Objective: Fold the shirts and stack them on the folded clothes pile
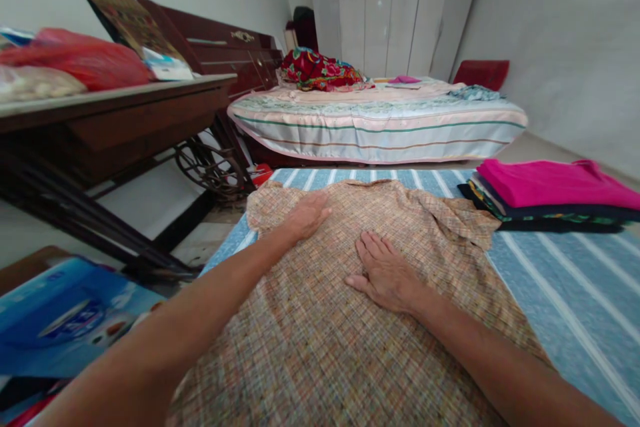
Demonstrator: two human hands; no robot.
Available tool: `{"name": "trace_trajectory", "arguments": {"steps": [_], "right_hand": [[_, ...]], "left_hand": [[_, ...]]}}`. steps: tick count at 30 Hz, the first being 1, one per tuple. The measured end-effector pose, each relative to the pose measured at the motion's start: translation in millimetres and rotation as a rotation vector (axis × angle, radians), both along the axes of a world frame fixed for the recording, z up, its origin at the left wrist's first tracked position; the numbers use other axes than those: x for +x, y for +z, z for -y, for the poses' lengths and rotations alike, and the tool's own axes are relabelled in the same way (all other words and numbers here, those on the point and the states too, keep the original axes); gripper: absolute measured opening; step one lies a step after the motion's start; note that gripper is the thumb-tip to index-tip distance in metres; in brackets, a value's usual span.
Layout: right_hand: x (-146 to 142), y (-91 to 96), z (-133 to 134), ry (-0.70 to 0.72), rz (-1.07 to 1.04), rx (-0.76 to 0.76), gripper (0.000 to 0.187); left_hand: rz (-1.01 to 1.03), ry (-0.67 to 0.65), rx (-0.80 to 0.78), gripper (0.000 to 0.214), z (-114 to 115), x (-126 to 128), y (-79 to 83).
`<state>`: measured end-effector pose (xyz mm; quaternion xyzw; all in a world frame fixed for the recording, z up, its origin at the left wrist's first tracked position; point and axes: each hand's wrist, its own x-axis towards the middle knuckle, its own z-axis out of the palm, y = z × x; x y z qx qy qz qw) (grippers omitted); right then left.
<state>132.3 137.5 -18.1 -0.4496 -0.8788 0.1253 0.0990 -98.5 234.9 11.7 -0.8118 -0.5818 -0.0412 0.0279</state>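
A brown checked short-sleeved shirt point(320, 320) lies spread out on a blue and white striped bed sheet point(565, 280), its collar end away from me. My left hand point(309, 215) rests flat on the shirt near its left shoulder, fingers stretched out. Lower and to the right, my right hand point(383, 272) presses flat on the middle of the shirt with the thumb apart from the fingers. Neither hand holds anything. The shirt's right sleeve is wrinkled, and its near end runs out of view.
Folded clothes point(560, 193), bright pink on top, are stacked at the right. Beyond stands another bed point(380, 127) with a red floral quilt point(320, 70). A sewing-machine table point(165, 97) with a red plastic bag point(90, 60) is at left, above a blue box point(65, 320).
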Motion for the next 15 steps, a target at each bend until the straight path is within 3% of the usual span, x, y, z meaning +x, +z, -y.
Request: {"name": "trace_trajectory", "arguments": {"steps": [6, 10, 15], "right_hand": [[0, -2.5, 0, 0.001, 0.001, -0.002, 0.080], [1, -1.3, 0, 0.005, 0.034, 0.012, 0.081], [2, 1.1, 0, 0.015, 0.053, 0.009, 0.080]], "left_hand": [[0.007, -0.029, -0.065, 0.056, 69, -34, -9.6], [0.047, 0.004, -0.070, 0.058, 79, -45, -13.8], [0.183, 0.076, 0.011, 0.054, 90, -43, 5.0]]}}
